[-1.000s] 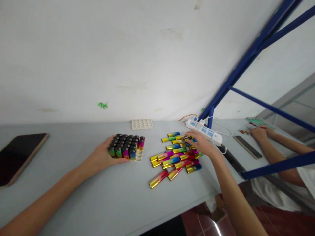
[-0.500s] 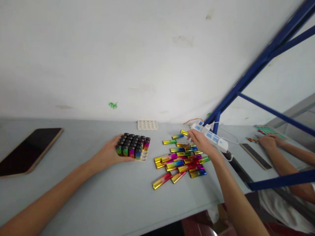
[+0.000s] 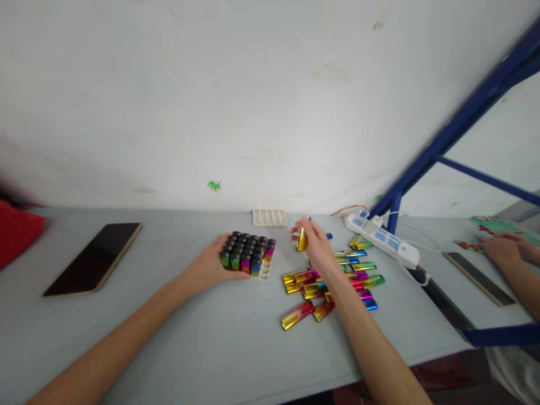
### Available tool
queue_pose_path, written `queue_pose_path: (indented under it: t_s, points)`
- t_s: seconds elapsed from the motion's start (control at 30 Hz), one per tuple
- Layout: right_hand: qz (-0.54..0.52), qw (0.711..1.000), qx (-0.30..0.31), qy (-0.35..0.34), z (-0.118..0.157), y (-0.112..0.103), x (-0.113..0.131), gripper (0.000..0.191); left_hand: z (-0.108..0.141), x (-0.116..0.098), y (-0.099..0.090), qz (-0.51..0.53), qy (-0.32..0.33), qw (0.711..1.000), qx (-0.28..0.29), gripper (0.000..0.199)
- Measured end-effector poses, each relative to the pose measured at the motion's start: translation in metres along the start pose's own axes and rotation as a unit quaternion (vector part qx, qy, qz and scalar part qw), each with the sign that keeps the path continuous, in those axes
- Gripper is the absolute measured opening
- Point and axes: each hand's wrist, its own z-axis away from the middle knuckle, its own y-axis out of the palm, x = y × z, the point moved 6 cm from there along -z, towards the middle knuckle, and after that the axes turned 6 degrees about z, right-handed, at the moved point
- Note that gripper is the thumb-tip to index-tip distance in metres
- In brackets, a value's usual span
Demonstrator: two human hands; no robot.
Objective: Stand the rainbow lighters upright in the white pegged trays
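Note:
Metallic multicoloured lighters with black tops stand upright in rows in a white tray, whose right-hand column still shows bare round pockets. My left hand is wrapped round the left side and front of this block. Between the fingers and thumb of my right hand is a gold lighter, held nearly upright, off the table and to the right of the tray. A pile of loose shiny lighters lies under and beside my right forearm, which hides part of it.
A second white tray lies near the wall. A dark flat panel and a red item are at left. At right are a power strip with cables, a blue metal frame and another person's hands.
My right hand has lifted the gold lighter away from the far side of the pile, moved left towards the tray and tipped it upright. My left hand stays on the block. The view has shifted.

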Motion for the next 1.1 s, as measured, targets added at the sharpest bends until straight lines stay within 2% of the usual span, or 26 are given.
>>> queue_pose_path:
  t_s: [0.13, 0.2, 0.37, 0.47, 0.63, 0.73, 0.87, 1.1]
  points:
    - [-0.021, 0.996, 0.086, 0.03, 0.022, 0.021, -0.009, 0.081, 0.0, 0.0, 0.001, 0.015, -0.024, 1.0, 0.005, 0.114]
    - [-0.019, 0.993, 0.102, 0.051, 0.029, 0.026, -0.01, 0.082, 0.0, 0.0, 0.001, 0.013, -0.027, 1.0, 0.003, 0.113]
    - [0.016, 0.987, 0.085, 0.138, 0.034, 0.032, -0.021, 0.086, 0.0, 0.001, -0.001, 0.004, -0.035, 0.999, -0.002, 0.111]
    - [0.047, 0.984, 0.054, 0.162, 0.033, 0.031, -0.026, 0.077, 0.0, -0.004, -0.003, 0.016, -0.022, 1.0, 0.006, 0.106]
    - [0.061, 0.984, 0.039, 0.164, 0.034, 0.029, -0.024, 0.063, 0.0, -0.004, -0.004, 0.007, -0.048, 0.999, 0.003, 0.113]
    - [0.054, 0.984, 0.042, 0.163, 0.035, 0.029, -0.022, 0.068, 0.001, -0.002, -0.003, 0.003, -0.063, 0.998, 0.001, 0.12]
    - [0.06, 0.985, 0.064, 0.146, 0.036, 0.032, -0.021, 0.076, 0.001, -0.007, -0.003, -0.003, -0.048, 0.999, 0.003, 0.116]
    - [0.073, 0.989, 0.068, 0.113, 0.037, 0.032, -0.027, 0.075, 0.0, -0.006, -0.004, 0.013, -0.046, 0.999, 0.009, 0.113]
